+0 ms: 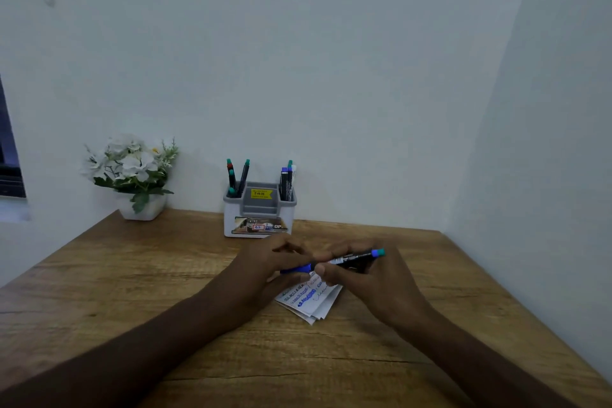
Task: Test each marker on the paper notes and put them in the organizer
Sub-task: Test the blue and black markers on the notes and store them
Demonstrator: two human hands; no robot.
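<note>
Both hands hold one marker [356,257] above the paper notes [311,303] in the middle of the wooden table [132,275]. My right hand [367,278] grips its black barrel, whose blue and teal end points right. My left hand [271,262] grips the blue cap [298,268] at the marker's left end. The notes are a small stack of white slips with blue and green scribbles, partly hidden under my hands. A grey and white organizer [260,212] stands at the back against the wall, with several markers upright in its left and right compartments.
A white pot of white artificial flowers [132,172] stands at the back left of the table. Walls close the table in at the back and on the right. A dark window frame [10,169] shows at the far left.
</note>
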